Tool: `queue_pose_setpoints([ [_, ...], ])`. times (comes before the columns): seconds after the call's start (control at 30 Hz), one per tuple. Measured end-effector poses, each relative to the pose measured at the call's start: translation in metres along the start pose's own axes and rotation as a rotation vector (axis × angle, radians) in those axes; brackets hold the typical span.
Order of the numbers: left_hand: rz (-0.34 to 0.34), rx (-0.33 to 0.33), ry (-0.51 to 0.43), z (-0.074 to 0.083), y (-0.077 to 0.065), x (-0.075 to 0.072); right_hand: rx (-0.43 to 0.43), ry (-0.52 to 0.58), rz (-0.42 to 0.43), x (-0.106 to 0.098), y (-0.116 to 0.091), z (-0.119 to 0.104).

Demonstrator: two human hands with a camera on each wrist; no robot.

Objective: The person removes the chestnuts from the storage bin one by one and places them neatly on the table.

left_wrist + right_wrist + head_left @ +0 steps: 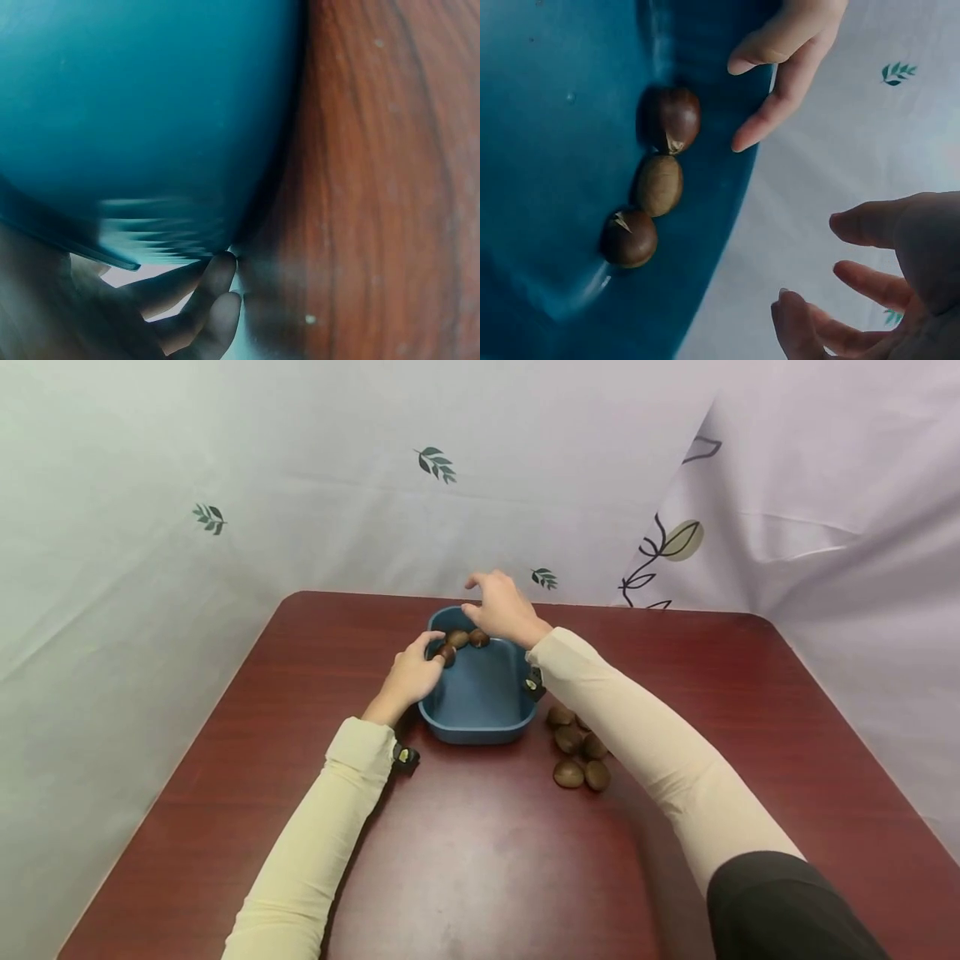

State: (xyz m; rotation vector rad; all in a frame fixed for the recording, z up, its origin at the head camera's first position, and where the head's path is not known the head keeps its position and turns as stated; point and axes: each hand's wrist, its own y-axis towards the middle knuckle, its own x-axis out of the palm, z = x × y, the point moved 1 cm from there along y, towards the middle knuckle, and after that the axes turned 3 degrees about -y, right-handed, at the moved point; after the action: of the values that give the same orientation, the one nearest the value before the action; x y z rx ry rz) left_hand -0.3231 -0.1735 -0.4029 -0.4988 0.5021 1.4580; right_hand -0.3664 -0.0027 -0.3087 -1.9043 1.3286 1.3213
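Observation:
A blue plastic basin [480, 693] stands on the table with three chestnuts [658, 184] in a row along its far-left wall. My left hand [411, 672] holds the basin's left side. Its thumb and index finger [784, 105] reach over the rim, while other fingers [217, 315] curl by the outer wall. Over the basin's far right rim hovers my right hand [506, 610], thumb and fingers spread apart with nothing between them. To the right of the basin lies a pile of several chestnuts [568, 740], partly covered by my right forearm.
The reddish-brown wooden table [495, 843] reaches back to a pale hanging cloth [322, 468] with leaf prints. Both wrists wear small black cameras, the left one [406, 758] beside the basin's near-left corner.

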Motion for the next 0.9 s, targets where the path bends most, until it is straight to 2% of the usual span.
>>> queue_pose_setpoints([
  [0.17,-0.002,-0.009,0.006,0.0,0.001,0.0,0.019,0.006,-0.024,0.006,-0.001,0.003],
  [0.4,-0.016,-0.015,-0.006,-0.001,0.001,0.0,-0.018,0.036,-0.094,0.019,-0.005,0.007],
  [0.6,-0.001,0.0,0.007,0.001,0.0,0.0,-0.021,0.021,-0.142,0.019,-0.009,0.007],
  [0.73,-0.001,0.012,0.004,-0.001,-0.001,0.0,-0.057,-0.006,-0.202,0.022,-0.009,0.005],
  [0.9,-0.018,0.022,0.003,-0.001,-0.002,-0.001,-0.147,-0.057,-0.323,0.032,-0.005,0.0],
])
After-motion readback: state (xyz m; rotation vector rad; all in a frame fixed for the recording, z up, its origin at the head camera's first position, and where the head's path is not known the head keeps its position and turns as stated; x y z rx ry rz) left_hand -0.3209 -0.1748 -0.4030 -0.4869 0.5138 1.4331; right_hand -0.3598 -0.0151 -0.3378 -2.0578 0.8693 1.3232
